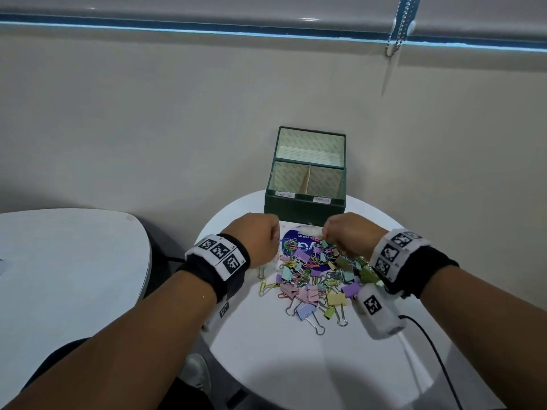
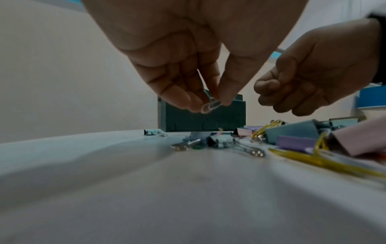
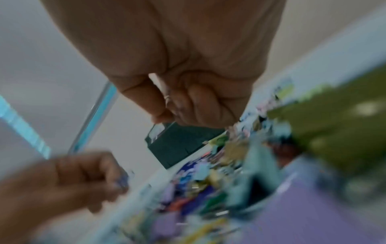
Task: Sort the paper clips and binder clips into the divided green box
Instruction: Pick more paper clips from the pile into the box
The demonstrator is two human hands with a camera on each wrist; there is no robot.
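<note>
The divided green box (image 1: 305,211) stands open at the back of a round white table (image 1: 296,368), with two labelled front compartments. A pile of pastel binder clips and coloured paper clips (image 1: 313,279) lies on a printed plastic bag in front of it. Just left of the pile's far end, my left hand (image 1: 268,242) pinches a pale paper clip (image 2: 210,107) between thumb and fingers (image 2: 188,99), a little above the table. My right hand (image 1: 337,236) hovers over the pile's far right with curled fingers (image 3: 198,105). A thin pinkish wire loop (image 3: 167,99), seemingly a paper clip, shows between them. The right wrist view is blurred.
A second white table (image 1: 74,255) stands to the left with a dark gap between. A black cable (image 1: 429,335) runs off the round table's right front. The wall sits right behind the box (image 2: 200,120), and a blind chain (image 1: 396,34) hangs above.
</note>
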